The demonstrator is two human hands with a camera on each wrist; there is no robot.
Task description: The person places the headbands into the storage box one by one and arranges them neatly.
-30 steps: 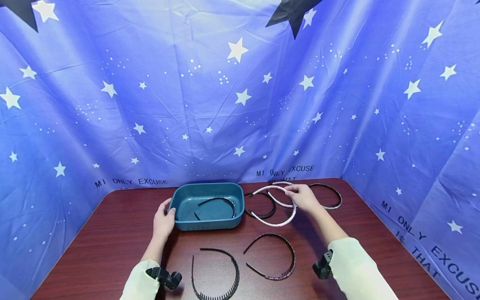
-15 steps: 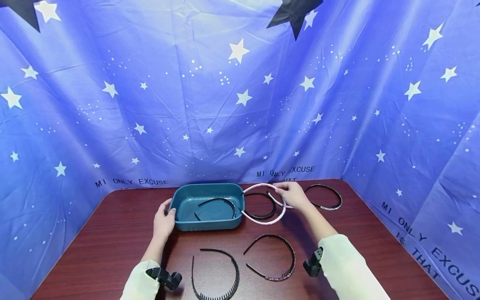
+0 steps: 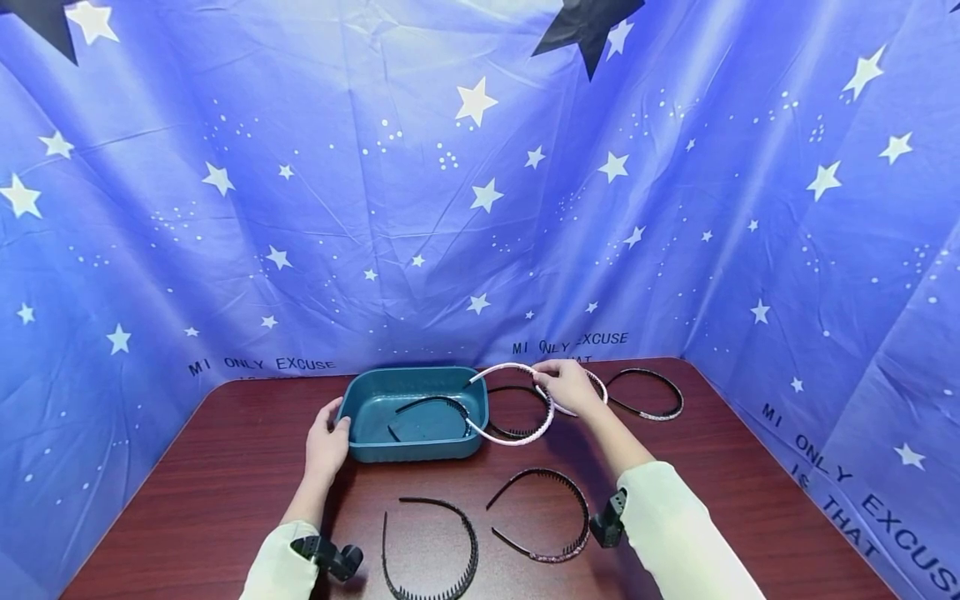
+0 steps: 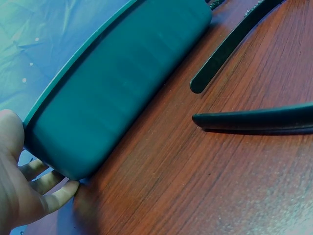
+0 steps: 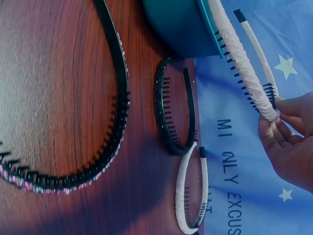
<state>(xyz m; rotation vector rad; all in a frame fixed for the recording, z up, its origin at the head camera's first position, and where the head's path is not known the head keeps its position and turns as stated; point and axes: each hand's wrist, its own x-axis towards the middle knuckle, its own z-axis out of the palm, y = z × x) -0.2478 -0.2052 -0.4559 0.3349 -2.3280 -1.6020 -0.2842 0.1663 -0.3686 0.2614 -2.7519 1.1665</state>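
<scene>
Two hands: both worked at the teal tub (image 3: pixel 414 412), the landmark for all that follows.
Left hand (image 3: pixel 327 442): gripped the tub's left end, thumb on the rim, fingers curled against the outer wall.
Tub contents: one black headband (image 3: pixel 435 408) lay inside.
Front of tub: a black toothed headband (image 3: pixel 433 550) and a dark pink-edged headband (image 3: pixel 543 512) lay on the table (image 3: pixel 187 492).
Right hand (image 3: pixel 567 387): pinched a pink headband (image 3: pixel 510 404), lifted, its open ends over the tub's right rim.
Right of tub: a black comb headband (image 5: pixel 172 112), a second pink headband (image 5: pixel 193 193) and a studded dark headband (image 3: pixel 648 393) lay on the table.
</scene>
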